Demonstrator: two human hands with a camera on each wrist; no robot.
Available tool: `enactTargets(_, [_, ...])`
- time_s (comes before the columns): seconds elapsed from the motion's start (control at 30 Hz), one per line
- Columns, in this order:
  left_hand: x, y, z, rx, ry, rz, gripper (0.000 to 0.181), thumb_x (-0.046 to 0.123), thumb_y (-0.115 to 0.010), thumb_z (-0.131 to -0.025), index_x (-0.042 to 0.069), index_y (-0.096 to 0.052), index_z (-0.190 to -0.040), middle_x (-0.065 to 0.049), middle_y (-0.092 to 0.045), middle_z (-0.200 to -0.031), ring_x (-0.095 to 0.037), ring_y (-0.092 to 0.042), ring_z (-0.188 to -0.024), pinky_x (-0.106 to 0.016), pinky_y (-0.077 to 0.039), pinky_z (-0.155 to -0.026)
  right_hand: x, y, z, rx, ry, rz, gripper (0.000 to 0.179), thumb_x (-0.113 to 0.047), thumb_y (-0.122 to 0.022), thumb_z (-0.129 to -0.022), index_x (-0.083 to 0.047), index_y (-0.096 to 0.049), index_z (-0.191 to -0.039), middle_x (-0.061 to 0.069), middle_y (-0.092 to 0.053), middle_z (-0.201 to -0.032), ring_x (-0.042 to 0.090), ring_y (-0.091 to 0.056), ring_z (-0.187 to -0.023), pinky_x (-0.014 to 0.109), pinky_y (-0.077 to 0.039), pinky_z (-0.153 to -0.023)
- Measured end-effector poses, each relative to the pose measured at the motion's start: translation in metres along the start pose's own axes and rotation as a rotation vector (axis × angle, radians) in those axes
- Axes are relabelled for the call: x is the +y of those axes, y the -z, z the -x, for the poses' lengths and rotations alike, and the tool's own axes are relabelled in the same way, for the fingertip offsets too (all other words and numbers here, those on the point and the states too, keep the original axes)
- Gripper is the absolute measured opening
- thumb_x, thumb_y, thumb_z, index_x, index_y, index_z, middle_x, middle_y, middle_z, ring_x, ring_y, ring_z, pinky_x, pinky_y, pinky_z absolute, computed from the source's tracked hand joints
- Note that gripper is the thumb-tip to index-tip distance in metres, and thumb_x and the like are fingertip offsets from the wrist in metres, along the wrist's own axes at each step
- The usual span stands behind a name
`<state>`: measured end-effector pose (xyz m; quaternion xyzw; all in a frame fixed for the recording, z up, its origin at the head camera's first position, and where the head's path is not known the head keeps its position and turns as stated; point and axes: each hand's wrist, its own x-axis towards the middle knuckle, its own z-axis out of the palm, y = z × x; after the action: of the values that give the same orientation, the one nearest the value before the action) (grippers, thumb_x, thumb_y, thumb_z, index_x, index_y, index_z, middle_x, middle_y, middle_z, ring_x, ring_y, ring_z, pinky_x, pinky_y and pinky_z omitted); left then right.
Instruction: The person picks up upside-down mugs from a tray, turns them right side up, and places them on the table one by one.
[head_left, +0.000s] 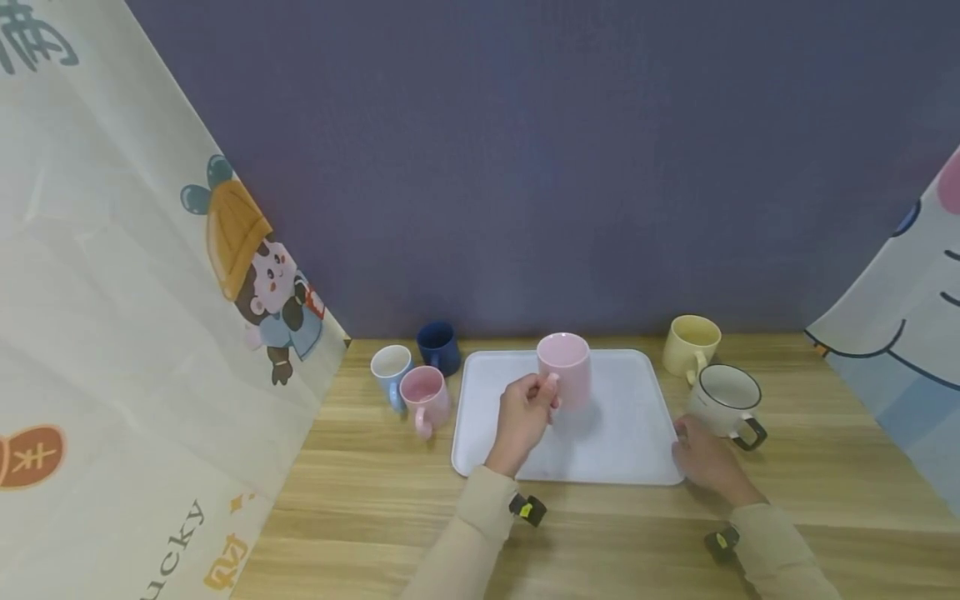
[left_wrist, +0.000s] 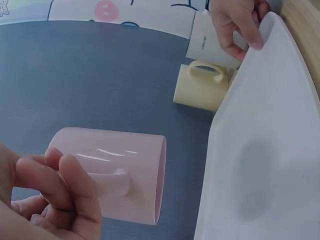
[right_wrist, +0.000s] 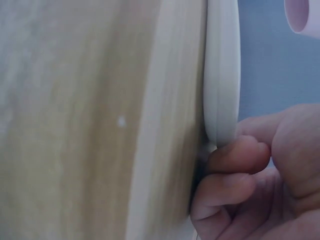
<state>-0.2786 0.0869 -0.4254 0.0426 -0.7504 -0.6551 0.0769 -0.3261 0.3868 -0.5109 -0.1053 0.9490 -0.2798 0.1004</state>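
My left hand [head_left: 522, 417] grips the handle of a large pale pink mug [head_left: 566, 371], fingers curled round it. The mug is upright over the white rectangular tray [head_left: 487, 450], apart from it, and casts a shadow on its surface. At the tray's near right corner, my right hand [head_left: 708, 458] pinches the rim between thumb and fingers; the right wrist view shows its fingertips [right_wrist: 240, 155] against the tray edge. Just beyond that hand stands a white mug [head_left: 720, 400] with a dark rim and black handle, and a yellow mug [head_left: 690, 343] behind it.
Left of the tray, a light blue mug [head_left: 390, 367], a smaller pink mug [head_left: 425, 393] and a dark blue mug [head_left: 439, 348] stand close together on the wooden table [head_left: 360, 517]. A dark blue-grey panel [head_left: 525, 167] rises at the back. Printed cloths [head_left: 112, 275] flank both sides.
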Motion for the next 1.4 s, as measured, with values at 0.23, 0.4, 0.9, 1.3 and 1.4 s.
enactTargets(0.23, [0.0, -0.001, -0.003, 0.0, 0.001, 0.105, 0.032, 0.025, -0.059, -0.105, -0.002, -0.066, -0.09, -0.009, -0.065, -0.076, -0.01, -0.055, -0.057, -0.023, -0.05, -0.056, 0.001, -0.001, 0.0, -0.002, 0.003, -0.007, 0.044, -0.012, -0.042, -0.099, 0.014, -0.041, -0.135, 0.043, -0.046, -0.138, 0.062, -0.047, -0.125, 0.07, -0.042, -0.101])
enactTargets(0.4, [-0.003, -0.002, -0.005, -0.039, 0.031, 0.222, 0.034, 0.023, -0.055, -0.107, -0.007, -0.063, -0.093, -0.002, -0.059, -0.075, -0.009, -0.054, -0.059, -0.021, -0.051, -0.056, 0.002, -0.001, 0.0, 0.011, 0.012, -0.006, 0.044, -0.011, -0.043, -0.098, 0.014, -0.042, -0.134, 0.043, -0.049, -0.136, 0.061, -0.049, -0.123, 0.069, -0.044, -0.099])
enactTargets(0.9, [-0.013, 0.001, -0.005, -0.21, 0.13, 0.585, 0.031, 0.022, -0.041, -0.111, 0.011, -0.056, -0.086, 0.003, -0.054, -0.08, -0.005, -0.039, -0.058, -0.023, -0.056, -0.075, 0.001, -0.002, 0.0, -0.004, -0.024, -0.014, 0.043, -0.012, -0.041, -0.1, 0.013, -0.04, -0.135, 0.042, -0.048, -0.138, 0.06, -0.049, -0.125, 0.069, -0.044, -0.1])
enactTargets(1.3, [-0.024, -0.005, -0.007, -0.213, 0.222, 0.828, 0.031, 0.019, -0.036, -0.112, 0.013, -0.056, -0.089, 0.007, -0.057, -0.08, -0.003, -0.039, -0.058, -0.021, -0.056, -0.078, 0.002, -0.004, 0.004, 0.058, -0.013, -0.065, 0.041, -0.016, -0.044, -0.104, 0.013, -0.044, -0.132, 0.042, -0.053, -0.132, 0.058, -0.054, -0.118, 0.066, -0.046, -0.096])
enactTargets(1.4, [-0.028, -0.007, -0.007, -0.211, 0.229, 0.874, 0.031, 0.02, -0.036, -0.112, 0.013, -0.057, -0.091, 0.008, -0.058, -0.08, -0.003, -0.039, -0.058, -0.02, -0.055, -0.079, -0.006, -0.001, 0.007, 0.103, -0.022, -0.088, 0.039, -0.021, -0.045, -0.105, 0.011, -0.047, -0.128, 0.038, -0.059, -0.124, 0.051, -0.06, -0.109, 0.061, -0.049, -0.089])
